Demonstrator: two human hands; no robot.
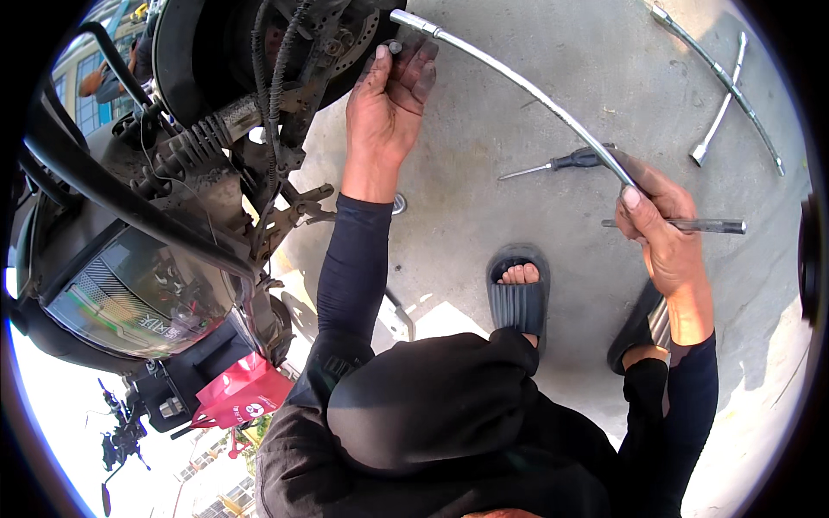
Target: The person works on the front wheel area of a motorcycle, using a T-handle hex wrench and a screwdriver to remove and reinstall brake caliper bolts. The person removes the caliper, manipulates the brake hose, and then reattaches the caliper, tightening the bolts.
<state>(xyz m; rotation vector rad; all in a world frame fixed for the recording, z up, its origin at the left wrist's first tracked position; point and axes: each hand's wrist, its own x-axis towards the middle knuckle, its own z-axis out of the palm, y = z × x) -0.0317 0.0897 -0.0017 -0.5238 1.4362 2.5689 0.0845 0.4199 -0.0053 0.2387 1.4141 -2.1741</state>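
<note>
My left hand (386, 121) is raised beside the scooter's wheel (337, 47), its fingertips dark with grease. Between its thumb and fingers sits a small metal bolt or nut (395, 47); its full shape is hidden. A long T-handle socket wrench (527, 85) is gripped in my right hand (663, 229), near where the shaft meets the crossbar (712, 226). The shaft slants up to the left, and its socket end (413, 22) is just above my left fingertips.
On the concrete ground lie a dark-handled screwdriver (577, 159) and, at the far right, two crossed long wrenches (721, 73). The scooter (147, 285) fills the left side, with a red bag (242, 390) near its lower part. My sandalled foot (518, 289) stands below the screwdriver.
</note>
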